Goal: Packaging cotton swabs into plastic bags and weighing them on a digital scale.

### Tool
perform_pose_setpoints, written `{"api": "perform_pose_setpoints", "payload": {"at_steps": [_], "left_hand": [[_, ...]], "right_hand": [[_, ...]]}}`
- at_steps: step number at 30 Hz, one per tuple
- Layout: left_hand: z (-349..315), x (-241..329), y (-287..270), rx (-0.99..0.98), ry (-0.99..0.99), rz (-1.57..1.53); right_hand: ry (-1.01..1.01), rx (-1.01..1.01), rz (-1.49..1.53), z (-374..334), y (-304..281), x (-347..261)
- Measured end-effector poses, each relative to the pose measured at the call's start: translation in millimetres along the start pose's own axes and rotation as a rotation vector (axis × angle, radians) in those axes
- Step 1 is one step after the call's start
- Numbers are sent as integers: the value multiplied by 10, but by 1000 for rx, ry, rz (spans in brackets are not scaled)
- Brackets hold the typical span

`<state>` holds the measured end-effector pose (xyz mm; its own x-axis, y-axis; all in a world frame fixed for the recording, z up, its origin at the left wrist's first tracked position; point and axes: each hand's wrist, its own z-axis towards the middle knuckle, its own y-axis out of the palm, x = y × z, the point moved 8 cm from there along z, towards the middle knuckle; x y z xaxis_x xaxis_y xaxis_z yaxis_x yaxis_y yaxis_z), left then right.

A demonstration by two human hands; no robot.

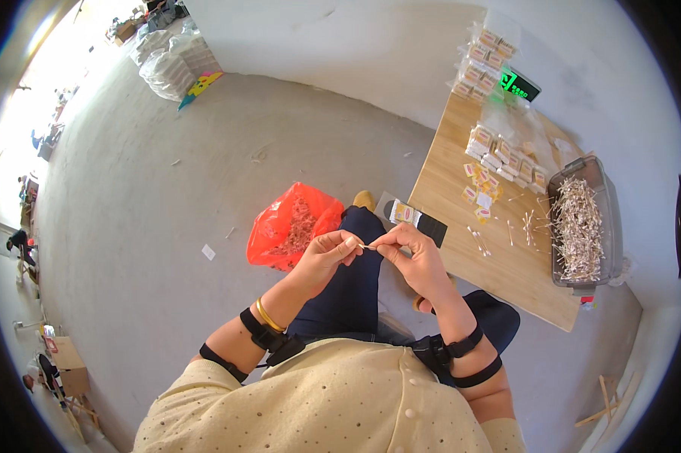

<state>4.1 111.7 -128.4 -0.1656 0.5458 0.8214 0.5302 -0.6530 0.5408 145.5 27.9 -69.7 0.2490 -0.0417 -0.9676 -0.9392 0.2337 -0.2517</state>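
Above my lap, my left hand (333, 249) and my right hand (410, 251) meet, fingertips nearly together. Between them is a short, thin, pale stick (366, 247) that looks like a cotton swab. Each hand pinches one end of it between thumb and fingers, so most of it is hidden. Just beyond my right hand, a small packet with a yellow and red label (405, 214) rests on a black and grey surface at the table's edge. To the right, loose cotton swabs (528, 228) lie scattered on the wooden table (525, 283).
A grey plastic bin (558, 257) full of cotton swabs stands at the table's right. Behind are stacked packets (506, 158), loose labels (478, 181) and a green-lit display (518, 84). An open red bag (265, 234) with small pinkish pieces sits on the floor left of my leg.
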Motion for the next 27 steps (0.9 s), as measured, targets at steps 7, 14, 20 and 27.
{"api": "perform_pose_setpoints", "payload": {"at_steps": [7,14,20,27], "left_hand": [[-27,465,-968,540,199,994],[70,177,-2013,775,84,1311],[145,-38,-2460,798,43,1434],[827,2,-464,335,333,1194]], "right_hand": [[0,177,-21,-117,-367,241],[235,319,20,-787,-932,945],[337,362,-115,-1093,-1006,1178],[424,679,-219,-1640,-1626,2056]]}}
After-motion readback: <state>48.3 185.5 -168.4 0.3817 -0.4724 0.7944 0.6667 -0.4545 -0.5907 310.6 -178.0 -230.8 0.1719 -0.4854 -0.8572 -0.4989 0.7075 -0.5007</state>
